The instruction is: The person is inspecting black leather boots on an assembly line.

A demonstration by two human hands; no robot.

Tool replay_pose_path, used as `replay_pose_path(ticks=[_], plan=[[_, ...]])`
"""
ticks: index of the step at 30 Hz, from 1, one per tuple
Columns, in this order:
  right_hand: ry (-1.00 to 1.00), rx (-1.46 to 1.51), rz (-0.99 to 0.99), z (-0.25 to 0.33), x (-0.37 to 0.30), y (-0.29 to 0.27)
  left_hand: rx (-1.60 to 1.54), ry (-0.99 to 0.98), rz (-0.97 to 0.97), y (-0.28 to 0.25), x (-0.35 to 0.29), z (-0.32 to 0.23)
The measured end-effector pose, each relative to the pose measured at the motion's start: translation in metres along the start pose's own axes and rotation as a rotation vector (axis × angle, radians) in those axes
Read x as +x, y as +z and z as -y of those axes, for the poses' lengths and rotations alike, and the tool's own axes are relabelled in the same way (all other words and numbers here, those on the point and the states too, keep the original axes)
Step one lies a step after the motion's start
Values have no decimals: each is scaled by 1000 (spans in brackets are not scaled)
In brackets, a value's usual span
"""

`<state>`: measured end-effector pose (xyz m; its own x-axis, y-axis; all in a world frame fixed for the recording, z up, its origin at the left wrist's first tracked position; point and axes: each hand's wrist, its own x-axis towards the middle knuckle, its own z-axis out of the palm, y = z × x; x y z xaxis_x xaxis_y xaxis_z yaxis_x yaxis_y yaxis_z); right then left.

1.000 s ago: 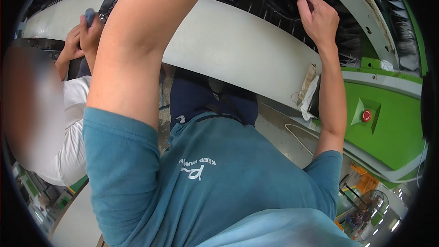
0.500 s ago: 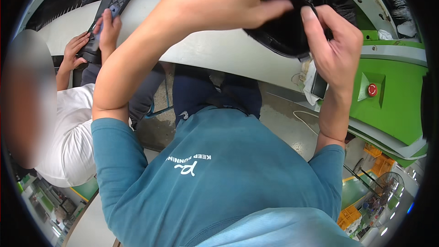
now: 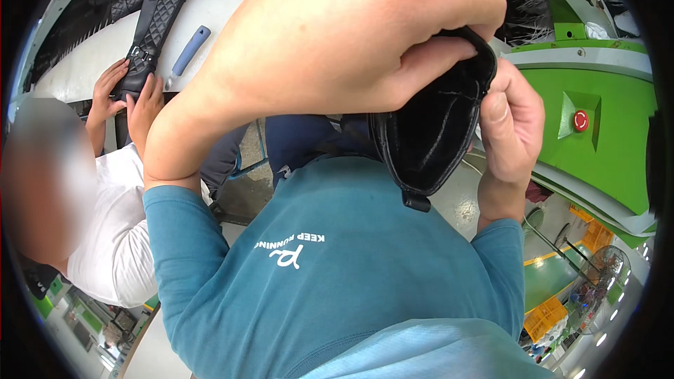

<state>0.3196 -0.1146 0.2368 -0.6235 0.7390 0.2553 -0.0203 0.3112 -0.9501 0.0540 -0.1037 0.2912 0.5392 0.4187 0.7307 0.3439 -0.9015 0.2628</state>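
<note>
The black boot [image 3: 432, 123] lies just below the left hand [image 3: 428, 10], which pinches its upper rim, thumb inside. Its mouth faces the wearer, slanting upper right to lower left (the shaft's run is hidden). The right hand [image 3: 516, 119] curls beside the right edge, its grip unclear. Left, a blue-handled tool [image 3: 189, 52].

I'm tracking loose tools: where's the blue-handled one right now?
In the head view's upper left, the blue-handled tool lies on the white table, just right of the buckled boot.
</note>
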Motion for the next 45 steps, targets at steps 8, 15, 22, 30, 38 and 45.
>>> replay_pose_path(ticks=[8, 15, 22, 30, 38, 45], plan=[[-14, 377, -33, -33, -5, 7, -108, -186, -7, -1, -4, -6], [413, 132, -35, -147, -46, 8, -106, -562, 58, -4, -4, -31], [-167, -254, -203, -87, -9, -5, -91, -543, -39, 14, -7, -23], [-264, -145, -190, -34, -14, 17, -96, -614, -179, 21, -23, -25], [-193, -23, -262, -45, -49, 29, -89, -800, -303, 23, -46, -36], [-186, 143, -232, -58, -49, 33, -613, -899, -759, 66, -34, -45]])
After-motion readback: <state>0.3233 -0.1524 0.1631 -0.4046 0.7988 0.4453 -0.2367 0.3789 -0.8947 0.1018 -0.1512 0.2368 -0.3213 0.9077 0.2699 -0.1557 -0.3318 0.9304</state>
